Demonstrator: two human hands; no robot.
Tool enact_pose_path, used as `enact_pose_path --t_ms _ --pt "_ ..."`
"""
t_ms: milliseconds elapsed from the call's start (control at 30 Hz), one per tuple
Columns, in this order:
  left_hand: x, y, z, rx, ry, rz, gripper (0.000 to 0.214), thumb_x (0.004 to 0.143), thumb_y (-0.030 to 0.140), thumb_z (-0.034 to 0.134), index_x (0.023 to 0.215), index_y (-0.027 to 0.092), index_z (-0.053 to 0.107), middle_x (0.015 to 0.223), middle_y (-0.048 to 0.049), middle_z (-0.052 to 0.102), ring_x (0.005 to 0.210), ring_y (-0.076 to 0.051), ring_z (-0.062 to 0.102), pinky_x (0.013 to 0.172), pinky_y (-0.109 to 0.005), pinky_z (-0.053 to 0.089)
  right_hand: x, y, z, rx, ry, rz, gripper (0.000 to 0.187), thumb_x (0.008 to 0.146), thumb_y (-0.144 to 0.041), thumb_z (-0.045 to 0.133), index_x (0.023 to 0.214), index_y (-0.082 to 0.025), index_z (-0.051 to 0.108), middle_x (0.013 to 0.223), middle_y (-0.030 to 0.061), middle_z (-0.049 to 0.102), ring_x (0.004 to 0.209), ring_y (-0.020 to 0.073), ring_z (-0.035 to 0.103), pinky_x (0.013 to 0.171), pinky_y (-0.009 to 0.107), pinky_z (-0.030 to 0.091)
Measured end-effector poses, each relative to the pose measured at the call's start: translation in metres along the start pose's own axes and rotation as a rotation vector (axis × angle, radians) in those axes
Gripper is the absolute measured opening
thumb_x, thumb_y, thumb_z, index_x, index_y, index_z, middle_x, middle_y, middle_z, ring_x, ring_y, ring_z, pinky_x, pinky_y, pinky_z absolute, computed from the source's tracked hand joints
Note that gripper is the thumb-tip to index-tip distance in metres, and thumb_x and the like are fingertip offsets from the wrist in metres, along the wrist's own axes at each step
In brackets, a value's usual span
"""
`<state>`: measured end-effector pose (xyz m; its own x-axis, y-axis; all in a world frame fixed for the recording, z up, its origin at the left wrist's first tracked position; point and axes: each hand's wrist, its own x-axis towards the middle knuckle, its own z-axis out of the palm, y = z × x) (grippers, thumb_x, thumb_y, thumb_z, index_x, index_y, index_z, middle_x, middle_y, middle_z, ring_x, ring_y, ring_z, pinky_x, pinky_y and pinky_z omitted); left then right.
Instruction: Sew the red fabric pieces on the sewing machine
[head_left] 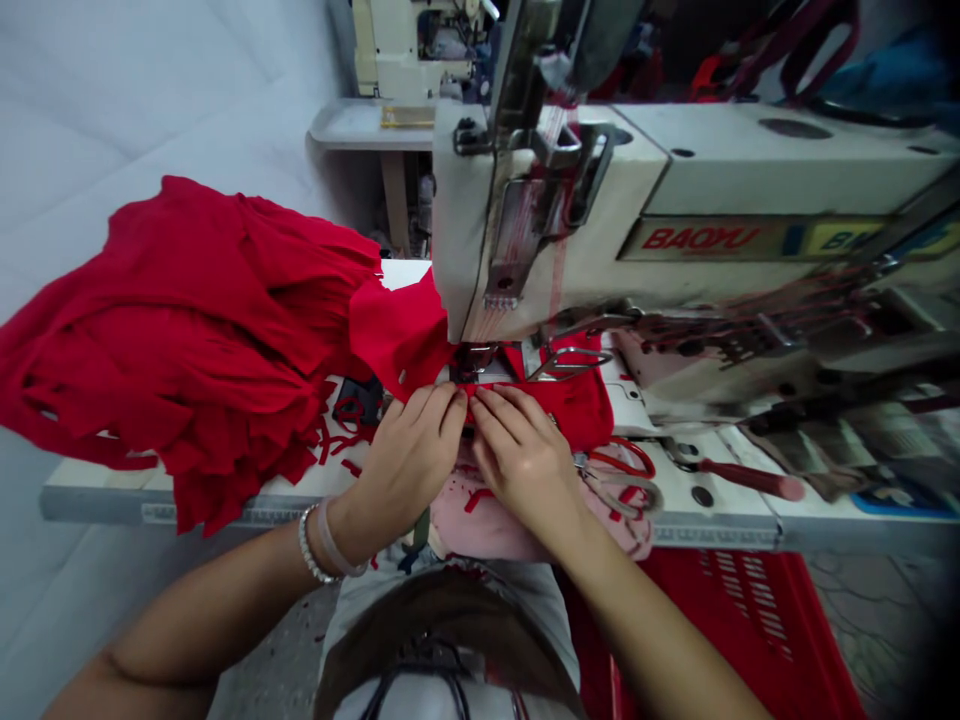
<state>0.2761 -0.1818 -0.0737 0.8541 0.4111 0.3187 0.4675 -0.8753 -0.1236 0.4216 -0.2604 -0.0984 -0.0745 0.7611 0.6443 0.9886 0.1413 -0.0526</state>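
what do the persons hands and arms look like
Both arms are bare, with no sleeves or gloves. The left hand has a beaded silver-coloured bracelet and a wide pale band at the wrist; the right hand wears nothing visible.

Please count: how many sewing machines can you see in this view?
2: the cream BAOYU sewing machine directly at the red fabric, and another cream sewing machine farther back on a separate table. Others may be hidden beyond the frame.
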Motion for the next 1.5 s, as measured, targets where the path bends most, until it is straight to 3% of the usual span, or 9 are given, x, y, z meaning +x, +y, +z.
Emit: enact_pose_path --t_ms 133,400,867,1200,1500 --pt "-0.001 -0.002 -0.001 -0.02 0.005 0.022 0.038 0.097 0.015 0.043 0.134 0.007 0.053 0.125 -0.013 0.06 0.105 -0.027 0.056 0.078 -0.039 0.049 0.0 0.001 -0.002 -0.091 -0.035 -0.03 0.03 0.091 -0.014 0.052 0.113 -0.003 0.068 0.118 0.0126 0.068 0.106 0.0284 0.056 0.087 0.041 0.056" --pt "-0.002 -0.009 0.01 -0.051 0.065 0.051 0.038 0.097 0.014 0.043 0.133 0.007 0.054 0.129 -0.0138 0.058 0.11 -0.027 0.054 0.079 -0.038 0.049 0.002 0.007 -0.003 -0.065 -0.051 -0.045 0.029 0.093 -0.014 0.051 0.114 -0.004 0.068 0.119 0.0133 0.067 0.108 0.0266 0.054 0.083 0.039 0.052" --pt "0.005 -0.014 0.012 -0.108 -0.034 0.057 0.038 0.093 0.004 0.04 0.128 0.006 0.053 0.131 -0.0162 0.056 0.122 -0.029 0.052 0.096 -0.043 0.052 0.009 0.014 0.006 0.01 -0.106 0.021 0.033 0.095 -0.016 0.046 0.119 -0.007 0.066 0.123 0.014 0.066 0.108 0.026 0.057 0.087 0.041 0.053" --pt "0.006 -0.019 0.01 -0.152 0.111 0.108 0.028 0.093 0.005 0.045 0.117 0.007 0.059 0.118 -0.0149 0.063 0.105 -0.026 0.062 0.089 -0.038 0.057 0.01 0.013 0.007 0.213 -0.051 0.139 0.027 0.097 -0.017 0.046 0.109 -0.011 0.069 0.111 0.0109 0.069 0.105 0.022 0.06 0.091 0.037 0.055" --pt "0.014 -0.02 0.013 -0.133 0.055 0.083 0.028 0.093 0.005 0.043 0.116 0.01 0.058 0.116 -0.0134 0.064 0.101 -0.024 0.064 0.087 -0.038 0.057 0.016 0.01 0.014 0.015 -0.083 0.053 0.029 0.094 -0.01 0.045 0.113 -0.006 0.067 0.111 0.0168 0.068 0.108 0.0254 0.06 0.091 0.04 0.056"
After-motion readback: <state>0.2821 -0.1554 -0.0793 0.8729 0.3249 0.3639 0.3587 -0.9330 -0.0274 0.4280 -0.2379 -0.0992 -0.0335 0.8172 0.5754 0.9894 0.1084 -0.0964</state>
